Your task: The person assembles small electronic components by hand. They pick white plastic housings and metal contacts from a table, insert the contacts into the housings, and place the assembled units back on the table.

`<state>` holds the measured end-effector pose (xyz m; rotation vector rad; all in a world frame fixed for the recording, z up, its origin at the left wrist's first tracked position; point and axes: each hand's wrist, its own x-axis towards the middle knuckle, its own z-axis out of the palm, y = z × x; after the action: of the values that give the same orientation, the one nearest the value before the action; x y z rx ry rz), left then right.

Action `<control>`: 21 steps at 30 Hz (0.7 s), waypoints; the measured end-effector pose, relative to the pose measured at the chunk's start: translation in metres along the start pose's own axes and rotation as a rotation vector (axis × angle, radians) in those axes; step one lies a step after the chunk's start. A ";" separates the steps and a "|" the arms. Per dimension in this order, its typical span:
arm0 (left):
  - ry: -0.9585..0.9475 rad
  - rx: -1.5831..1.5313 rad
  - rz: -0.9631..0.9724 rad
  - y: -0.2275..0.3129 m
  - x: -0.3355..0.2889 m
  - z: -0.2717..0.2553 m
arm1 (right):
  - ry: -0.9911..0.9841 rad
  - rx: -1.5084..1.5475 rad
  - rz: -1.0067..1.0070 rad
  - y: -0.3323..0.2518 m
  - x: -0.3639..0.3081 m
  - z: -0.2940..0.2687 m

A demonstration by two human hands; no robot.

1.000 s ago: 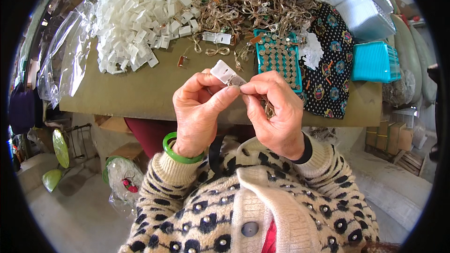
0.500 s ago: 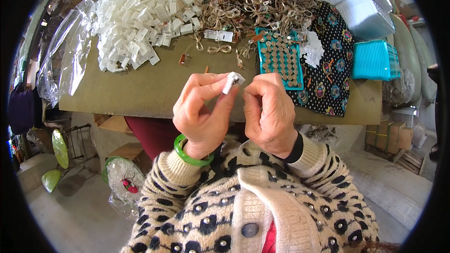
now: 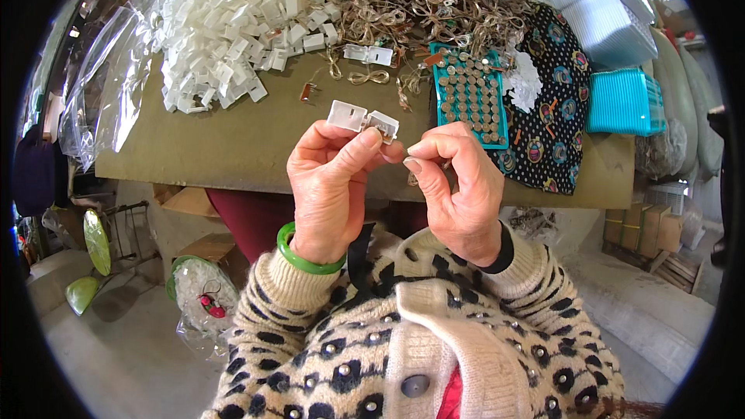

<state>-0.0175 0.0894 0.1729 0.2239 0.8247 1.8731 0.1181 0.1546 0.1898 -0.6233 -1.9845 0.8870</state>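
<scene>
My left hand (image 3: 335, 186), a green bangle at its wrist, holds a small white hinged plastic case (image 3: 347, 115) unfolded, the thumb pressing into one half. Close beside it, my right hand (image 3: 459, 190) is closed, with thumb and forefinger nearly meeting near the case. Something small and brownish shows between its fingers, too hidden to name. Just beyond this hand lies a turquoise tray (image 3: 503, 138) with rows of round metal button cells (image 3: 468, 98). Another white case (image 3: 368, 55) lies unfolded on the table (image 3: 225, 147).
Heaped white cases (image 3: 233, 27) cover the table's back left. Tangled thin wires (image 3: 434, 4) with small boards lie at the back middle. White flakes (image 3: 522, 81) rest on a dotted cloth (image 3: 547, 120) at the right, beside stacked turquoise trays (image 3: 625, 101). Clear plastic (image 3: 105, 85) hangs at the left.
The white case in my left hand has turned and now shows unfolded, with the thumb on it. My right hand has shifted slightly right, its fingers less tightly curled.
</scene>
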 end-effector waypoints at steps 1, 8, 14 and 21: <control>-0.001 0.003 0.021 0.000 0.000 0.000 | -0.002 -0.001 0.011 0.000 0.000 0.000; 0.011 -0.031 0.000 -0.001 0.000 -0.003 | -0.018 -0.005 0.020 -0.002 -0.001 0.002; -0.007 -0.056 -0.009 -0.003 0.001 -0.006 | -0.033 -0.026 0.054 -0.003 -0.002 0.005; 0.022 0.398 0.447 -0.015 -0.001 -0.005 | 0.055 -0.279 -0.259 0.011 0.003 0.015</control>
<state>-0.0080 0.0901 0.1600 0.6831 1.2371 2.1044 0.1048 0.1582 0.1775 -0.5230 -2.0985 0.4364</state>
